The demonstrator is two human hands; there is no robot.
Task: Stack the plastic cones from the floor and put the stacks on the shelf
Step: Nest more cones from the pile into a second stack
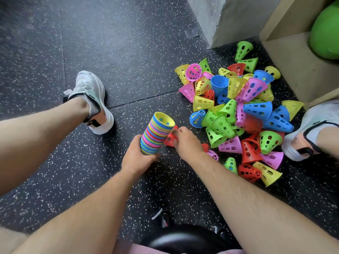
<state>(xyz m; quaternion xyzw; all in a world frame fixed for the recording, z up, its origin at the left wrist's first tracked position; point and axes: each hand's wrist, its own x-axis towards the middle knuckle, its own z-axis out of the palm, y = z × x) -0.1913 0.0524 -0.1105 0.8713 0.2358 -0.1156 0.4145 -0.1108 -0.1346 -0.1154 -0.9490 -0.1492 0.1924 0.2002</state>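
Observation:
My left hand (136, 158) grips a tall stack of nested cones (156, 133), its striped rims in many colours and a yellow cone on top, tilted away from me. Right beside the stack my right hand (186, 142) pinches a single red cone (170, 139). A loose pile of cones (238, 114) in green, yellow, pink, blue and red lies on the dark speckled floor to the right. The wooden shelf (293, 57) stands at the upper right, behind the pile.
My left shoe (91, 101) rests on the floor at left and my right shoe (308, 129) beside the pile. A green ball (326, 32) sits in the shelf. A grey wall corner (225, 21) rises behind the pile. A black stool seat (183, 239) is below me.

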